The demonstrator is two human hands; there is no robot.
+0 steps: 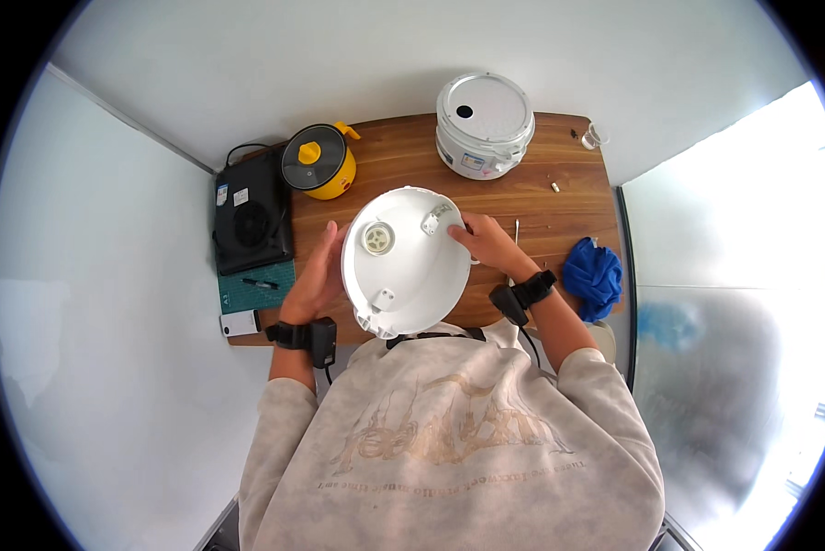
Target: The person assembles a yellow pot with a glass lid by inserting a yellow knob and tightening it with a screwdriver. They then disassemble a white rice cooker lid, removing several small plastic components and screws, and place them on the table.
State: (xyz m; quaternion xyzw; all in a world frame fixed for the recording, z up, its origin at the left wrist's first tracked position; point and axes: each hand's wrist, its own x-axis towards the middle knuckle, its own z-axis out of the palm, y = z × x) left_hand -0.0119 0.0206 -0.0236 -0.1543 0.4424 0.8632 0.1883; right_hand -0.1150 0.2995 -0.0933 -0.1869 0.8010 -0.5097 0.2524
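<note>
Currently | left hand (316,277): thumb raised, grip unclear | right hand (490,241): gripping white shell (421,271) at rim

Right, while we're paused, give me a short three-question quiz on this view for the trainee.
1. Multiple choice: on the wearer's sides, where is the yellow pot relative to the white cooker? a) to its left; b) to its right; c) on top of it.
2. True or false: the right hand is holding the blue cloth.
3. Fill in the colour: the black pen lies on a ____ mat.

Key:
1. a
2. False; it grips the rim of the white round shell.
3. green
</note>
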